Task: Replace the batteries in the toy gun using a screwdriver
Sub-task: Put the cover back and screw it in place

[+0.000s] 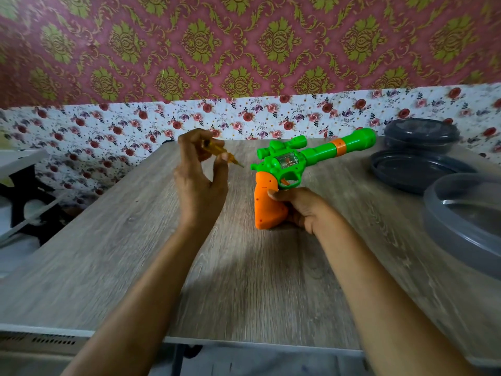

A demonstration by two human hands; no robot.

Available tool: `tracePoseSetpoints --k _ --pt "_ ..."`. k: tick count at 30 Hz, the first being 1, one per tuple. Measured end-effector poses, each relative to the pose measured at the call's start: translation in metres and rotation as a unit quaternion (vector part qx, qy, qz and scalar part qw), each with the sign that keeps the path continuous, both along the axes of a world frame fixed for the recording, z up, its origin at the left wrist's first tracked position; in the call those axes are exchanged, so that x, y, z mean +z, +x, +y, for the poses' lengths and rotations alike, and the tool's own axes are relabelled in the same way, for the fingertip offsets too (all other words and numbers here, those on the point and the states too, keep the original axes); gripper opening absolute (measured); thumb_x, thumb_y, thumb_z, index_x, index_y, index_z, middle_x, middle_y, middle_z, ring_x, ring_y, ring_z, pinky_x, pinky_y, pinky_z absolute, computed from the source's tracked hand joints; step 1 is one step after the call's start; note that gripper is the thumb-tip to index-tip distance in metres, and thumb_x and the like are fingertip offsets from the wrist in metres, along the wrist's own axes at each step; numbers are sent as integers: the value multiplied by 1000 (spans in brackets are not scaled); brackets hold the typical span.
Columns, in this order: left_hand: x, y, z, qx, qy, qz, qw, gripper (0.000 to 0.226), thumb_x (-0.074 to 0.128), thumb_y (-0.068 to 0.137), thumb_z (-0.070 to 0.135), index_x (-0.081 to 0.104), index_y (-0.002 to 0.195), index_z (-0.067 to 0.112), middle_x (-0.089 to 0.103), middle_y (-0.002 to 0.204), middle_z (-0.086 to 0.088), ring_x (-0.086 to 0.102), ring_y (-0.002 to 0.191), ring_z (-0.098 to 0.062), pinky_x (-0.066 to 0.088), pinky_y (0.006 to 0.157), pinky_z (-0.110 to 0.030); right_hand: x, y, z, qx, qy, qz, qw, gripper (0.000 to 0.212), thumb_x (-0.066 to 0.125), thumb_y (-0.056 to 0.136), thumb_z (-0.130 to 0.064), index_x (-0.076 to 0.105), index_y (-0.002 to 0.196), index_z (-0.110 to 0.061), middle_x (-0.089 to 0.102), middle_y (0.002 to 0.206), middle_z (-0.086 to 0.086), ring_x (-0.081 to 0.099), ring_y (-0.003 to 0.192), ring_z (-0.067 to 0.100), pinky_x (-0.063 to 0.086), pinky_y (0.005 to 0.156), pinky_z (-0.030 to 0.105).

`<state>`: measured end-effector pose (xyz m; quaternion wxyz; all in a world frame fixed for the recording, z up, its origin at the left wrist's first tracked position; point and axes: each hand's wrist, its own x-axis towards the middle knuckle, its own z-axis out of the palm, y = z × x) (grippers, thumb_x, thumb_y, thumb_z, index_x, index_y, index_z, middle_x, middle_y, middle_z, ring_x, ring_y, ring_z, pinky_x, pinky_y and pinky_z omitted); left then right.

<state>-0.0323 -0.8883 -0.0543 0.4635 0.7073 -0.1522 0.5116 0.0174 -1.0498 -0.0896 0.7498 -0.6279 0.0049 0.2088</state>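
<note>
We see the toy gun [295, 161] near the middle of a wood-grain table [244, 280], held with its grip downward. Its body is bright green, with a small scope on top, a clear window in the cylinder and an orange band round the barrel. The barrel slants up and away toward the far right. The grip is orange, and its lower end sits at the tabletop; we cannot tell whether it touches the surface.

The right hand [301, 210] grips the orange handle from the right side, fingers curled behind it and the thumb pressed on its near face just below the trigger.

To the left of the gun, the left hand [199, 183] is raised above the table. Its fingers and thumb pinch a screwdriver [217, 153] with a see-through amber handle. The thin tip points right toward the back of the gun, close to it but not touching.

Both forearms are bare and reach in from the bottom edge of the view.

At the right end of the table we see three round dark grey plastic pieces: a lidded container [421, 134] farthest back, a shallow lid [417, 170] in front of it, and a larger bowl [466, 221] nearest, cut off by the frame edge.

Behind the table hangs a white covering with red roses [122, 126], and above that, dark pink wallpaper with a gold pattern [244, 50].
</note>
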Motion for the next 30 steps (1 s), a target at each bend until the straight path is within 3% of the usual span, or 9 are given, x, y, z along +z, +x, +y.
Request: tracePoseSetpoints --k 3,6,10,15,19,23,25,27,30 --pt "0 -2 2 -17 -47 4 999 23 40 87 1 37 105 16 54 78 1 60 70 -26 52 64 -48 -1 0 0 1 4 -7 1000 7 57 87 -8 58 86 -15 67 57 1 63 42 12 52 37 35" --pt "0 -3 6 50 -9 6 999 23 38 85 3 46 105 9 43 67 6 43 55 -7 34 49 -36 -2 2 1 -3 6 -21 1000 11 57 86 -7 59 92 -16 67 66 3 64 45 10 53 40 33" --pt "-7 3 7 98 104 132 981 26 55 82 31 55 101 13 48 62 13 47 54 -2 39 52 -25 -4 2 3 -15 -11 -29 999 8 60 84 -8 60 86 -16 66 71 1 65 51 10 55 45 30" --pt "-18 8 7 81 280 346 892 53 52 72 62 67 95 17 70 83 -2 65 80 -21 53 71 -39 -5 3 6 -30 -42 -52 997 6 63 84 -11 63 87 -15 64 83 1 60 71 11 52 65 30" --pt "-16 4 1 1 241 407 881 36 65 84 43 68 103 13 73 93 -6 65 94 -19 45 78 -27 -5 1 7 -23 -63 -71 995 5 61 86 -13 62 82 -15 64 82 0 60 72 11 51 67 28" --pt "-16 2 0 -55 170 442 879 41 67 85 33 57 123 21 62 113 -1 56 110 -15 43 83 -23 -7 1 8 -15 -79 -84 993 6 59 88 -19 64 87 -16 66 101 8 62 95 22 50 93 42" --pt "-14 1 0 -84 123 442 884 41 67 85 27 54 124 24 57 110 -1 58 100 -16 44 68 -19 -7 2 7 -20 -122 -105 987 15 57 89 -24 65 80 -14 66 100 9 61 98 23 48 95 41" --pt "-12 1 1 -110 72 455 881 40 63 89 23 52 126 27 56 110 -5 55 68 -11 38 45 -12 -8 4 6 -47 -191 -170 966 23 58 89 -25 69 78 -8 67 91 11 59 90 22 48 89 35" --pt "-12 2 8 -84 66 471 876 33 53 94 24 52 127 29 58 102 -9 41 49 -6 29 35 -15 -4 1 -1 -136 -289 -299 899 18 63 85 -18 74 93 -7 73 96 12 62 90 18 46 79 26"
